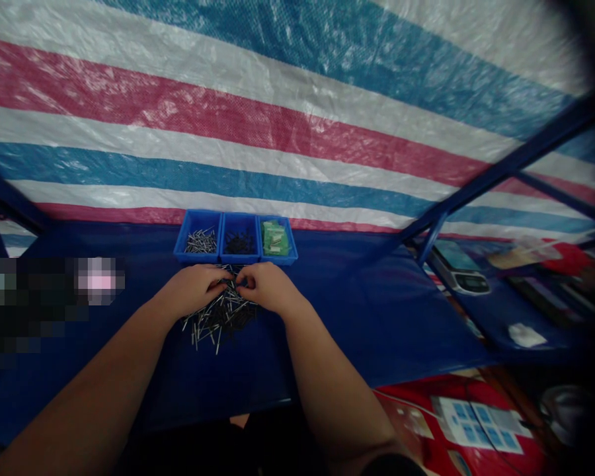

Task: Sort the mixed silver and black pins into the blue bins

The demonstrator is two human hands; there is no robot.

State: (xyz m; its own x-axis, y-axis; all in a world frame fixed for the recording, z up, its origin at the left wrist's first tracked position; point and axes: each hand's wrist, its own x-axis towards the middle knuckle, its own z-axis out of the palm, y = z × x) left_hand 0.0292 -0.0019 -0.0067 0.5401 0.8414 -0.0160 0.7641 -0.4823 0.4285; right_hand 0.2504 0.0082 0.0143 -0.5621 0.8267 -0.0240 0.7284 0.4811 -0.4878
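Observation:
A mixed pile of thin silvery metal pins (205, 324) and small black pieces (233, 316) lies on the blue table (347, 311). My left hand (198, 285) is at the pile's far left side, thumb and fingers pinched together. Close by on the right, my right hand (268, 285) has its fingers curled in a pinch over the pile. Something dark and small shows at the fingertips, too small to name. Just beyond my hands stand three blue bins: the left bin (179, 248) holds silvery pins, the middle bin (240, 258) black pieces, the right bin (291, 254) green packets.
A striped plastic sheet (258, 125) hangs behind the table. Blue metal frame bars (476, 185) slant up on the right. Beyond them a digital scale (461, 268) and a crumpled white item (525, 335) rest on another blue surface. A pixelated patch covers the left.

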